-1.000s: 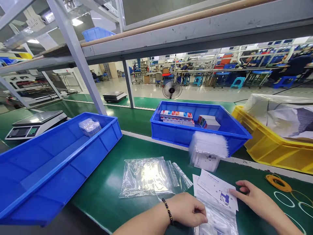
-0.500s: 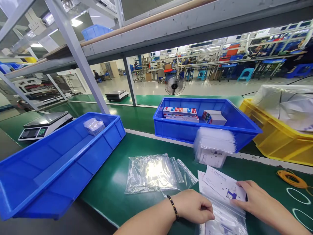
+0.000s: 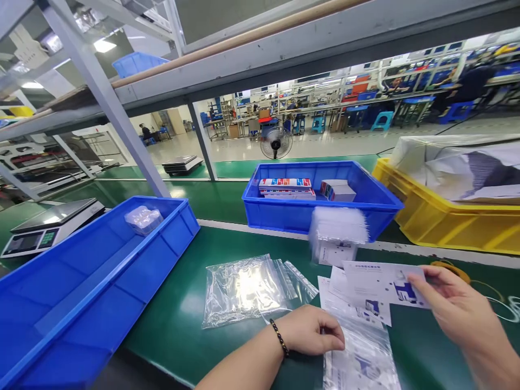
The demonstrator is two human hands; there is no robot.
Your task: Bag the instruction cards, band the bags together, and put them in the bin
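My right hand (image 3: 450, 298) pinches the right end of a white printed leaflet (image 3: 384, 281) between thumb and fingers, lifted a little above the others. Beneath it, more printed leaflets (image 3: 325, 295) lie overlapping, partly covered. Nearer me is a clear zip bag (image 3: 361, 363) with printed paper showing through it. My left hand (image 3: 314, 330), with a beaded bracelet at the wrist, is closed in a pinch at the bag's upper left edge; the exact contact is partly hidden. Left of this hand, clear empty zip bags (image 3: 244, 292) lie fanned on the green table (image 3: 170, 319).
A stack of bagged leaflets (image 3: 337, 235) stands before a blue bin (image 3: 276, 214) holding small printed boxes. Another blue bin (image 3: 101, 292) is at left, beside a scale (image 3: 52, 225). A yellow bin (image 3: 447, 222) stands right. A shelf beam (image 3: 244, 59) crosses above; a fan (image 3: 276, 143) is behind.
My right hand has raised the top leaflet and drawn it right, uncovering the one below. My left hand stays by the bag's edge. The camera view has turned slightly right.
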